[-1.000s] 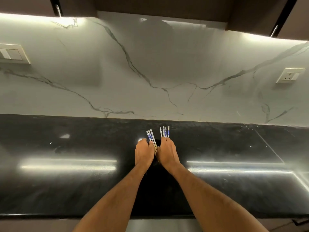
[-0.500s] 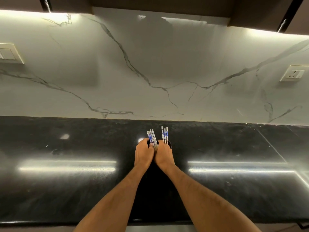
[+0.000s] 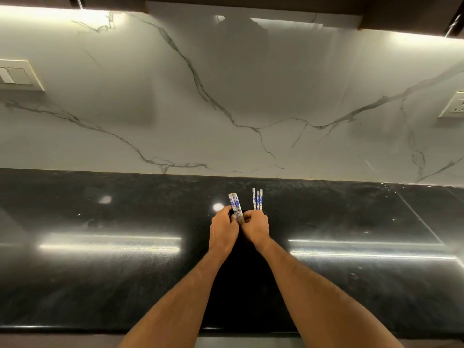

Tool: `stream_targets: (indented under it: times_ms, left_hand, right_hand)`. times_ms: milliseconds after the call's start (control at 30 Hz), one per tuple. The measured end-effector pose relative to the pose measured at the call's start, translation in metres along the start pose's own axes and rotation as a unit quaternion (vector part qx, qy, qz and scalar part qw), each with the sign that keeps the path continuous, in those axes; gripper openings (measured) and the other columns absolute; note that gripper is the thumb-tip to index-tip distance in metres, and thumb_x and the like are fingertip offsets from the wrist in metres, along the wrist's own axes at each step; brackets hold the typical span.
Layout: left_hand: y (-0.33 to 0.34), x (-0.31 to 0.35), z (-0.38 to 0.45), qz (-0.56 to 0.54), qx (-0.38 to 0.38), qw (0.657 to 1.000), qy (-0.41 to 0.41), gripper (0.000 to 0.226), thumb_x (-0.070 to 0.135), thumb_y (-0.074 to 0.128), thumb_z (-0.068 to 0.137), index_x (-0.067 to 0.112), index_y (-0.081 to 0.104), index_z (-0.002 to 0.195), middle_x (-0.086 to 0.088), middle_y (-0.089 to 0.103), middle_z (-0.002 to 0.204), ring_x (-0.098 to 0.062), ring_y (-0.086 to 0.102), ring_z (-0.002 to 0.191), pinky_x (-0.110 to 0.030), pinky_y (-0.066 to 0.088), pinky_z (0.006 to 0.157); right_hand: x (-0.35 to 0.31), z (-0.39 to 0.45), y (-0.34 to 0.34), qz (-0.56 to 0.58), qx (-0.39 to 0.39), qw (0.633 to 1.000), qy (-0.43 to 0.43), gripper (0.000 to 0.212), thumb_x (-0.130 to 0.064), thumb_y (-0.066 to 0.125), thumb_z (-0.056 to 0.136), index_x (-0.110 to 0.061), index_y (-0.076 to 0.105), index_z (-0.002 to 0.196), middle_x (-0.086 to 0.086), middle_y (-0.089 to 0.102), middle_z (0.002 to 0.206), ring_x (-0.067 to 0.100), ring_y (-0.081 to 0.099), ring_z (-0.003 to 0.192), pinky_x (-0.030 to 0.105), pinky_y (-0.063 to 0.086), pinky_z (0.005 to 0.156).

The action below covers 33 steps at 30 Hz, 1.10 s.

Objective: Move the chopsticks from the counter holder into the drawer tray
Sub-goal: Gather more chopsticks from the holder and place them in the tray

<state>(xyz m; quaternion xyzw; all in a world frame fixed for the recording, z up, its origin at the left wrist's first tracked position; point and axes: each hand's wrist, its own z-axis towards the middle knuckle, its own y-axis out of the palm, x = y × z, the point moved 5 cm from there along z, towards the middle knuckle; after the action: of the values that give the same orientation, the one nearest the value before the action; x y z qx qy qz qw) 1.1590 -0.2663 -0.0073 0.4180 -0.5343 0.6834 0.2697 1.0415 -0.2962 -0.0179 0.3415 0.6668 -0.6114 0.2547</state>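
L hand (image 3: 223, 231) gripping slim blue-white chopsticks (image 3: 236, 207), glossy black counter (image 3: 125, 285)

White chopsticks with blue floral print stand in two clusters on the black counter: one bunch (image 3: 235, 205) leaning left, three (image 3: 257, 199) upright in a dark holder (image 3: 262, 212), barely visible.

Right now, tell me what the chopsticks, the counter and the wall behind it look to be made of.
Chopsticks: white with blue floral print, smooth; possibly melamine, plastic or lacquered wood, the look leaves it open.
Counter: black polished stone, probably granite; it mirrors the strip lights sharply and shows fine speckle.
Wall: white marble or marble-look slab, with long grey veins and a soft sheen.
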Motion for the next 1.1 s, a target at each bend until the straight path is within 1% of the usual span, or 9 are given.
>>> stream_targets:
  times_ms: [100,167,233,400,500,633,800,867,1100]
  left_hand:
    - [0.001,-0.002,0.0,0.003,0.004,1.0,0.008,0.025,0.007,0.053,0.097,0.018,0.068,0.113,0.005,0.07,0.106,-0.002,0.06,0.086,-0.013,0.042,0.076]
    - [0.002,-0.002,0.0,0.003,0.003,1.0,0.009,0.023,0.006,0.053,0.097,0.018,0.068,0.109,0.006,0.07,0.103,0.0,0.059,0.083,-0.014,0.044,0.076]
    - [0.003,-0.001,-0.002,0.002,0.0,1.0,0.01,0.022,0.007,0.053,0.097,0.018,0.068,0.11,0.007,0.068,0.102,0.001,0.058,0.081,-0.016,0.047,0.077]
    - [-0.003,0.0,-0.002,0.0,0.019,1.0,0.002,0.02,0.009,0.054,0.099,0.015,0.066,0.113,0.005,0.068,0.104,-0.001,0.06,0.083,-0.009,0.044,0.07]
    - [-0.01,0.001,0.0,-0.019,0.047,0.999,-0.007,0.028,0.015,0.054,0.1,0.009,0.062,0.126,-0.003,0.069,0.114,-0.01,0.066,0.097,-0.027,0.057,0.088]
    - [-0.017,0.015,-0.006,-0.059,0.056,0.997,0.012,0.032,0.014,0.052,0.101,0.008,0.06,0.132,-0.004,0.067,0.12,-0.012,0.065,0.107,-0.033,0.055,0.096]
    - [-0.024,0.046,-0.022,-0.155,-0.015,0.986,0.056,0.017,0.018,0.058,0.1,0.017,0.064,0.116,0.008,0.071,0.098,0.005,0.068,0.088,-0.016,0.055,0.081]
    - [-0.028,0.055,-0.029,-0.193,-0.044,0.979,0.053,0.019,0.018,0.061,0.098,0.014,0.064,0.116,0.002,0.074,0.097,-0.004,0.071,0.089,-0.024,0.057,0.085]
    - [-0.048,0.08,-0.067,-0.266,-0.132,0.954,0.033,0.015,0.012,0.059,0.099,0.003,0.071,0.103,-0.013,0.078,0.089,-0.028,0.077,0.085,-0.044,0.061,0.085]
  right_hand:
    - [-0.003,-0.002,-0.002,0.009,0.007,1.0,-0.003,0.012,-0.019,0.075,0.085,-0.015,0.072,0.074,-0.005,0.061,0.061,0.012,0.058,0.063,0.02,0.04,0.057]
    - [-0.003,-0.003,-0.002,0.006,0.003,1.0,0.002,0.025,-0.013,0.072,0.085,-0.017,0.062,0.063,-0.008,0.057,0.057,0.009,0.053,0.057,0.02,0.038,0.05]
    - [-0.001,-0.002,-0.002,0.009,0.009,1.0,0.004,0.023,-0.013,0.073,0.082,-0.014,0.064,0.061,-0.004,0.062,0.058,0.011,0.058,0.058,0.026,0.047,0.053]
    - [-0.007,-0.002,-0.006,0.052,0.009,0.999,-0.012,0.005,-0.011,0.079,0.081,-0.015,0.077,0.082,-0.001,0.074,0.074,0.012,0.072,0.076,0.028,0.059,0.069]
    - [-0.018,-0.004,-0.014,0.115,0.006,0.993,-0.012,0.014,-0.004,0.078,0.084,-0.011,0.075,0.096,-0.002,0.074,0.079,0.007,0.073,0.072,0.02,0.06,0.068]
    - [-0.034,-0.011,-0.033,0.2,0.023,0.979,-0.033,0.022,-0.003,0.077,0.085,-0.003,0.072,0.106,0.008,0.077,0.087,0.014,0.077,0.073,0.035,0.064,0.074]
    - [-0.065,-0.033,-0.069,0.25,0.062,0.96,-0.114,0.02,-0.005,0.074,0.088,-0.007,0.073,0.108,0.004,0.078,0.089,0.011,0.077,0.078,0.024,0.062,0.073]
    - [-0.077,-0.047,-0.081,0.291,0.054,0.946,-0.135,0.017,-0.003,0.069,0.091,-0.006,0.071,0.108,0.007,0.078,0.088,0.014,0.077,0.076,0.025,0.062,0.068]
    - [-0.096,-0.09,-0.107,0.33,0.011,0.929,-0.164,0.013,-0.002,0.066,0.093,-0.002,0.07,0.106,0.011,0.078,0.09,0.021,0.078,0.082,0.04,0.064,0.074]
